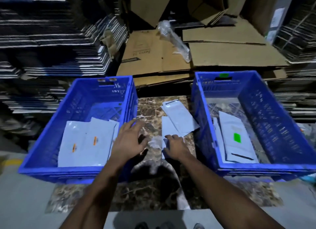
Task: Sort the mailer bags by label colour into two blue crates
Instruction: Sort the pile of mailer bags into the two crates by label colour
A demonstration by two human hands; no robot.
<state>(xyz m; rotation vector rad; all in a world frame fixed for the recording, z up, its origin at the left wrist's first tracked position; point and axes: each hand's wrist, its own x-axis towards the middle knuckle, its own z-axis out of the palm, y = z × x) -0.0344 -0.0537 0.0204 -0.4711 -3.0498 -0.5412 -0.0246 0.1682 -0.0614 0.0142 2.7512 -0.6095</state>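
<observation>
Risk noted: the unsorted mailer bags (177, 124) on the marble slab (150, 109) between the crates overlap and lie face down, so you could lift two at once or drop one into the wrong crate before reading its label. Orange-labelled bags lie in the left crate (51, 131), a green-labelled one in the right crate (277, 112). Your left hand (127, 143) hovers spread and empty by the left crate's near-right wall; your right hand (175, 146) presses curled fingertips on the nearest bag's edge, though whether it has a pinch cannot be told.
</observation>
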